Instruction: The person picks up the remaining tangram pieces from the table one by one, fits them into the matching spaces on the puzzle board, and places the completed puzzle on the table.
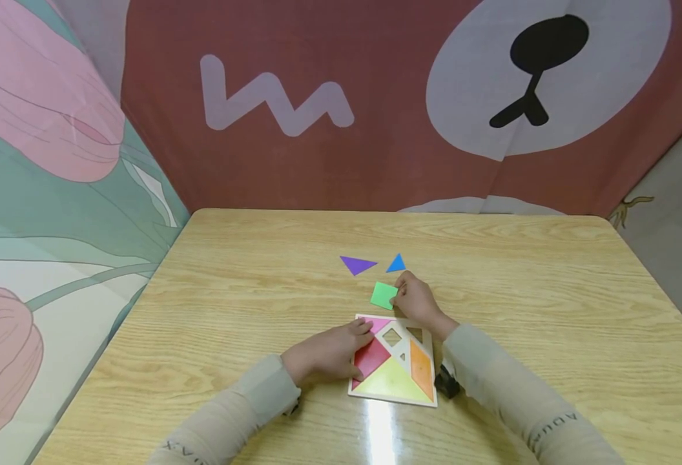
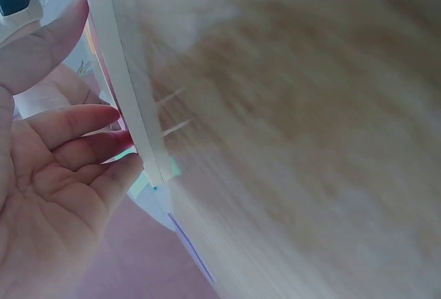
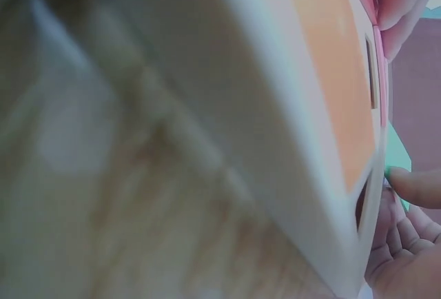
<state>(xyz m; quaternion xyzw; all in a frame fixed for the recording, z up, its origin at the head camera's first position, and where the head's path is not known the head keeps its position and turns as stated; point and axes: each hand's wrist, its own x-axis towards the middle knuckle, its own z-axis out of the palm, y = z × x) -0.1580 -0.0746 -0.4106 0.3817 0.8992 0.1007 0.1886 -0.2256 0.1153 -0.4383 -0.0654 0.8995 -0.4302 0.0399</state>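
Note:
A tangram board (image 1: 394, 400) with a pale frame lies on the table. In it sit a pink triangle (image 1: 374, 325), a red triangle (image 1: 372, 359), a yellow triangle (image 1: 392, 382) and an orange parallelogram (image 1: 420, 368); square and triangular cut-outs show bare. My left hand (image 1: 332, 352) rests on the board's left side, fingers over the pink and red pieces; in the left wrist view its fingertips (image 2: 129, 138) are at the board's edge. Just beyond the board, my right hand (image 1: 418, 299) pinches a green square (image 1: 383, 295) by its right side, as the right wrist view also shows.
Past the green square, a purple triangle (image 1: 357, 264) and a small blue triangle (image 1: 396, 263) lie on the wooden table (image 1: 248, 271). A printed cloth (image 1: 318, 168) hangs behind the table's far edge. A dark device (image 1: 447, 382) is at the right wrist, beside the board.

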